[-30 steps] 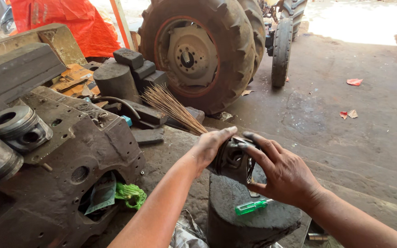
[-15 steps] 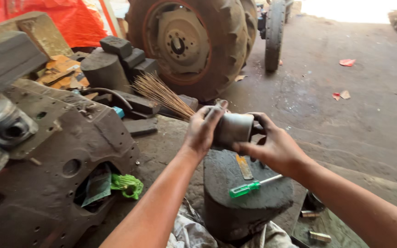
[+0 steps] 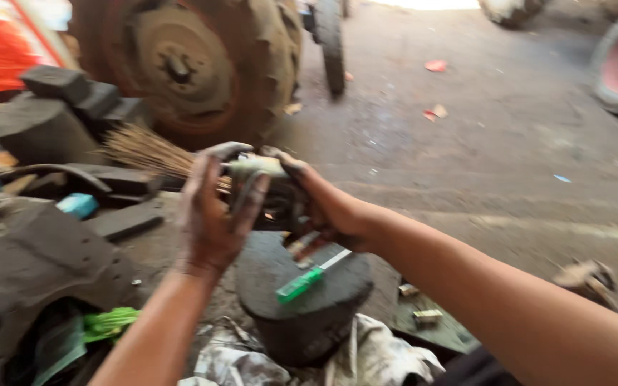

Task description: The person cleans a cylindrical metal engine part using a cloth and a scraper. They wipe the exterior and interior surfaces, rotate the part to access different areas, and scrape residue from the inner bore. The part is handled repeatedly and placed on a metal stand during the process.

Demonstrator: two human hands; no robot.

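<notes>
A greasy metal cylinder is clamped between left hand and right hand, raised above the dark block, seemingly for inspection. A green-handled screwdriver is left on the block, within reach.

Metal part blurred, mostly hidden between hands; tractor tyre cut off.

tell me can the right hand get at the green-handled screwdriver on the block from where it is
Probably yes: the screwdriver lies uncovered on the dark block, just below the right hand. But that hand grips the metal part, so it isn't free.
</notes>
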